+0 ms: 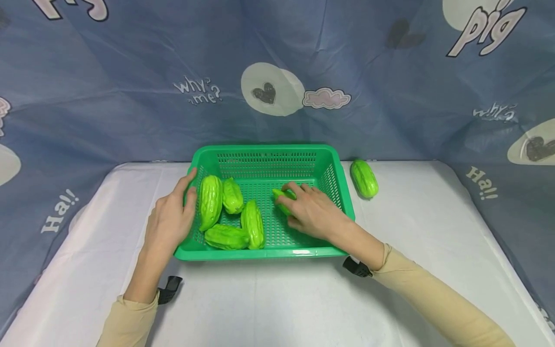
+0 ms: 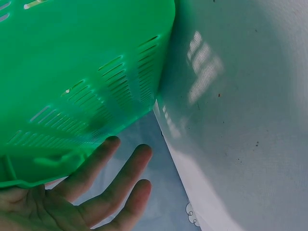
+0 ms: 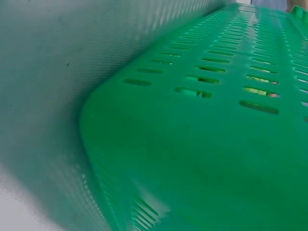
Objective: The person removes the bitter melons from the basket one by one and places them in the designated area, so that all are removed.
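I have the right hand (image 1: 313,212) gripping a gourd (image 1: 281,193), probably light, firm, slick; its middle suits. The left hand (image 1: 170,219), fingers extended, touches the basket (image 1: 264,254).

head: bright, even, mostly sharp | white glare on basket (image 1: 260,254) front rim; glints on gourds (image 1: 211,200); soft shadow along right sleeve (image 1: 433,291) | left wrist: shaded tablecloth (image 2: 260,106), slatted light patches | right wrist: dim, soft focus, paler lower-left corner
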`<state>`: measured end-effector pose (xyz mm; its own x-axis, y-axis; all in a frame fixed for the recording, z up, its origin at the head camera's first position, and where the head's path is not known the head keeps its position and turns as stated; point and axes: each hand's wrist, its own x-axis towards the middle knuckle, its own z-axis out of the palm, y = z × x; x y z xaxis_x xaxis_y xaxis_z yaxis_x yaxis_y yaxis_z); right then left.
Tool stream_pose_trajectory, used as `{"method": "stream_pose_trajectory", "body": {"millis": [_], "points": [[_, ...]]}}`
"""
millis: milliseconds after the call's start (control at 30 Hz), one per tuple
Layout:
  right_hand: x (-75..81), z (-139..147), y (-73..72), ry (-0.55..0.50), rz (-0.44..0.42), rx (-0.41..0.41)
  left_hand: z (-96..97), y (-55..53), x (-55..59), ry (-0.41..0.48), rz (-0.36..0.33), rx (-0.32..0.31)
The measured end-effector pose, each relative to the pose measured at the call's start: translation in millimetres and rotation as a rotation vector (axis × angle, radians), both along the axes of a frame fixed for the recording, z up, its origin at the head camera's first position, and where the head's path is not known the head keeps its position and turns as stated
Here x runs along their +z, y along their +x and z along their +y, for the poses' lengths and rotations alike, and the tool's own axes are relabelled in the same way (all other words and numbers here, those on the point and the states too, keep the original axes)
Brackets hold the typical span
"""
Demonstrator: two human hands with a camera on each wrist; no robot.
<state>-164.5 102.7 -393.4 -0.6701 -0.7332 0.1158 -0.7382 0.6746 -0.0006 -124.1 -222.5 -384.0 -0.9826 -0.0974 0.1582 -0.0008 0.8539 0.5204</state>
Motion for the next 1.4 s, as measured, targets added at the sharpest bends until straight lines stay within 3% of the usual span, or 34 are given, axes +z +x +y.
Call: {"method": "stream_pose_trajectory", "body": {"millis": [1033,1400], "points": [[10.9,9,-3.3,-0.115,0.005,-0.066,0.2,0.7,-1.4,-0.014,0.014,-0.001],[28.1,23,-8.2,-0.156,0.031,-0.112,0.2,0.6,0.3,-0.004,-0.002,-0.001]]}}
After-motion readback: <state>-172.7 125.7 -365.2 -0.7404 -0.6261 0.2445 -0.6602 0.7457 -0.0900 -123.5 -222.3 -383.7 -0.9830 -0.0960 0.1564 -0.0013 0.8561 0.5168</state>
